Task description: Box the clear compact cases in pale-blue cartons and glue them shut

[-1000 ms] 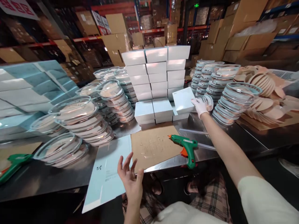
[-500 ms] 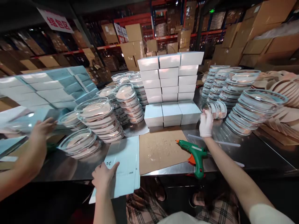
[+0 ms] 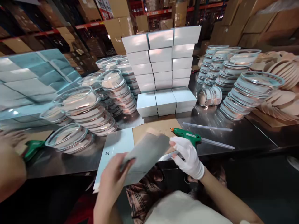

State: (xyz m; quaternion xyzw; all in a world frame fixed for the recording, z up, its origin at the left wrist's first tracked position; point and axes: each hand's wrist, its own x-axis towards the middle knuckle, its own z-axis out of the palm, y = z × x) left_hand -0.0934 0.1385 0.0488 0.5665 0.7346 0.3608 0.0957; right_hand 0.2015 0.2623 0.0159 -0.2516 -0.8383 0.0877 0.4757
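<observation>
A flat folded carton (image 3: 148,152), grey in the shade, is tilted up above the table's front edge. My bare left hand (image 3: 114,174) pinches its left edge. My right hand (image 3: 188,157), in a white glove with thumb and index tips bare, is at the carton's right edge, fingers apart; any contact is hard to make out. More flat light-blue cartons (image 3: 114,143) lie under and left of the held one. A cardboard mat (image 3: 140,130) is partly covered by it. Just behind my right hand lies a green hot glue gun (image 3: 187,134) with an orange tip.
Clear glue sticks (image 3: 207,127) lie at right. White boxes (image 3: 161,67) are stacked at the back. Round clear containers stand in stacks at left (image 3: 81,102) and right (image 3: 252,90); some lie sideways (image 3: 209,95). Another person's blurred arm (image 3: 10,168) is at far left, near another green tool (image 3: 35,149).
My right hand has left the round containers and come to the front middle. My left hand has lifted a flat carton off the pile. The view has tilted down.
</observation>
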